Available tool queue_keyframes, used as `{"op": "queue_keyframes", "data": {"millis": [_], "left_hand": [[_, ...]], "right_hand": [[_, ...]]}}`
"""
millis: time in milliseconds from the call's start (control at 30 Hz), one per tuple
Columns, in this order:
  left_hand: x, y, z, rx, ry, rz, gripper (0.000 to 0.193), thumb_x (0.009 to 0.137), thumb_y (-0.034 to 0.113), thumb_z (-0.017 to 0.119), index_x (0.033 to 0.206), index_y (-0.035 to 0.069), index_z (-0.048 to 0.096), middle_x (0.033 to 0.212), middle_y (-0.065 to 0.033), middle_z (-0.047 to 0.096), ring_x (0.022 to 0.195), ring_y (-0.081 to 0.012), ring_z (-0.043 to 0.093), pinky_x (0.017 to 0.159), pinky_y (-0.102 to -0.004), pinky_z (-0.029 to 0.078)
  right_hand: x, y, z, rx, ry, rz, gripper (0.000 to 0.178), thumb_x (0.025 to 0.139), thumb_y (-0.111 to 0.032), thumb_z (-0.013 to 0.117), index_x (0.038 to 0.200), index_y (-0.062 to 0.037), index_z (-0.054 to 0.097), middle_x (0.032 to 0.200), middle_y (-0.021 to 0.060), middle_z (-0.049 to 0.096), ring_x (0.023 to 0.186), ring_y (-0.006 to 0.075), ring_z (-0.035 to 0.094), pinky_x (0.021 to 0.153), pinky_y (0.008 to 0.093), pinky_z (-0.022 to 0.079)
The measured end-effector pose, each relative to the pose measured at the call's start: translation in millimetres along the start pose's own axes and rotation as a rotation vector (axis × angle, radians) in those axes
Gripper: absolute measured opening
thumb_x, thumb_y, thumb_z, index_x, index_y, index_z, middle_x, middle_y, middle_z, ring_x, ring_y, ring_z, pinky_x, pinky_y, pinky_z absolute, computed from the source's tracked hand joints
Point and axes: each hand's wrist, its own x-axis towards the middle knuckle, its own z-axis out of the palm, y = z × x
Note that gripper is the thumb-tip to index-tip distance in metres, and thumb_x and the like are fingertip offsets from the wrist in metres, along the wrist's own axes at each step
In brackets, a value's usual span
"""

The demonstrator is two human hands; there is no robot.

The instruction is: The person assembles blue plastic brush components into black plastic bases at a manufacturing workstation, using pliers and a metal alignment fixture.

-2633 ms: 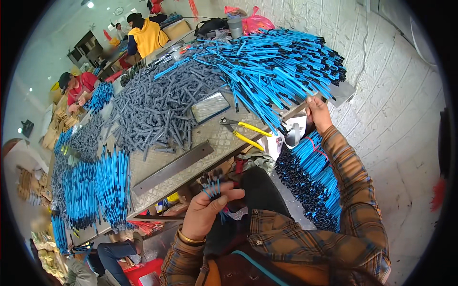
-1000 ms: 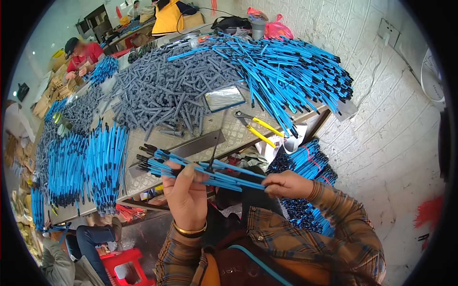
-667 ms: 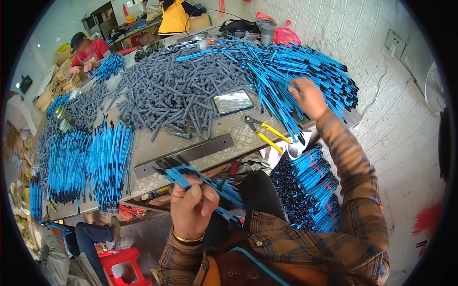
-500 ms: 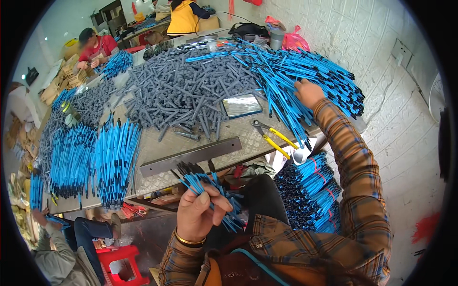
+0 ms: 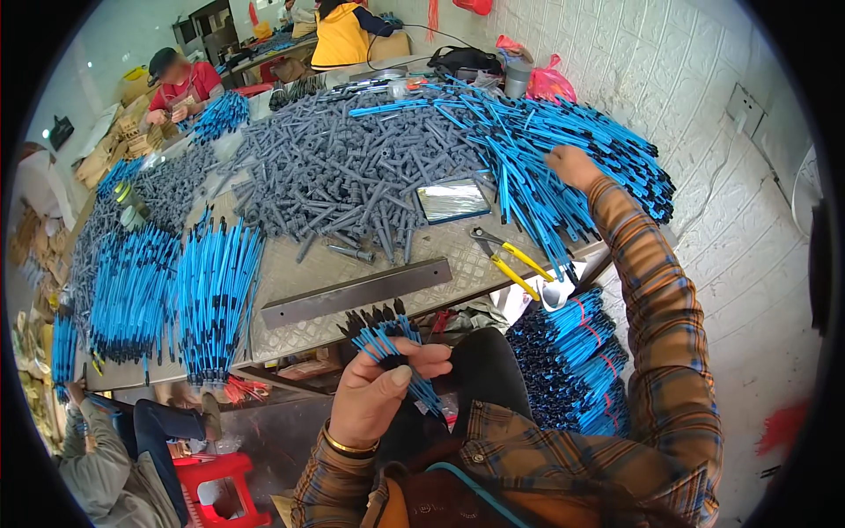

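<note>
Just past the table's near edge, my left hand (image 5: pixel 377 396) is closed around a bundle of thin blue rods with black ends (image 5: pixel 387 341). The bundle's black tips point up and away from me, and its lower ends come out below my fingers. My right hand (image 5: pixel 572 167) reaches to a large loose pile of the same blue rods (image 5: pixel 537 132) at the table's back right. Its fingers are bent together against the pile; whatever they pinch is too small to make out. Pliers with yellow handles (image 5: pixel 515 262) lie below this pile.
Grey plastic tube-like parts (image 5: pixel 343 158) heap across the middle. A metal bar (image 5: pixel 356 292) lies along the table's (image 5: pixel 299 339) near edge, beside a shiny rectangular plate (image 5: pixel 452 201). Sorted blue rods (image 5: pixel 216 299) stand left. Tied bundles (image 5: pixel 576 370) sit below right. Other people work nearby.
My left fingers have turned and closed round the bundle, whose tips now stand more even and upright. My right hand stays at the pile, its fingers drawn together slightly.
</note>
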Motion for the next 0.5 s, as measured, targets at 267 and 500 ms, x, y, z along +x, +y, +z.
{"op": "queue_keyframes", "data": {"millis": [267,500], "left_hand": [[1,0,2,0.068,0.044,0.042,0.032,0.087,0.008,0.053,0.117,0.002,0.048,0.117,-0.0207,0.053,0.111,-0.0321,0.051,0.097,-0.0428,0.037],[9,-3,8,0.094,0.206,0.043,0.035,0.087,0.007,0.051,0.121,0.002,0.046,0.119,-0.0194,0.052,0.113,-0.0315,0.049,0.098,-0.0421,0.037]], "right_hand": [[-6,-47,-31,0.863,0.108,0.402,0.033,0.09,-0.036,0.046,0.078,-0.0056,0.052,0.063,0.0069,0.051,0.051,0.013,0.046,0.044,0.0282,0.037],[-3,-62,-28,1.045,0.154,0.328,0.031,0.091,-0.035,0.046,0.074,-0.0093,0.047,0.058,-0.0033,0.038,0.047,0.0068,0.032,0.043,0.0238,0.031]]}}
